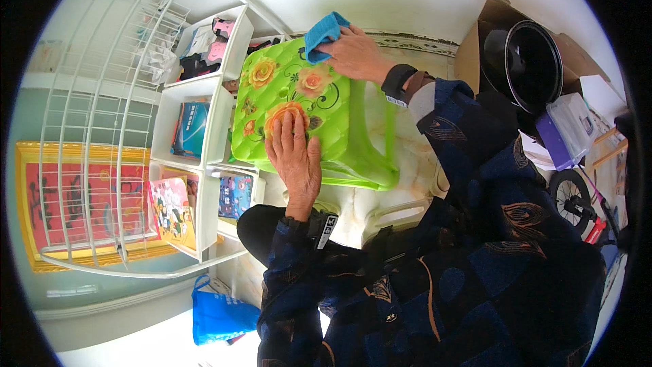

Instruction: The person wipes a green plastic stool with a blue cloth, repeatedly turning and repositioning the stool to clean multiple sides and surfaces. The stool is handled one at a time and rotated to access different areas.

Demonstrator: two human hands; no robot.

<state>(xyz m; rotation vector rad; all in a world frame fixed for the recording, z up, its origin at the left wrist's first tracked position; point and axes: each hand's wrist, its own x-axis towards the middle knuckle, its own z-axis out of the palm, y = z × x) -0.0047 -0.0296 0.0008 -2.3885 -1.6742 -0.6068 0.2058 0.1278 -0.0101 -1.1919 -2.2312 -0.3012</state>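
Before me stands a green plastic stool (336, 132), its quilted-look seat printed with roses and a butterfly. My left hand (295, 163) lies palm down on the seat, fingers stretched over a large orange rose, holding nothing. At the seat's far edge, my right hand (356, 53) grips a folded blue cloth (324, 35). Part of the cloth rises above the seat's edge, and my fingers partly cover it. Each wrist wears a dark band.
To the left, a white shelf rack (214, 127) holds books and small items behind a white wire grid (104, 112). A blue bag (221, 313) is at lower left. Rightward are a cardboard box (466, 61), a black round container (535, 66), a purple-and-clear box (565, 132) and a wheel (569, 199).
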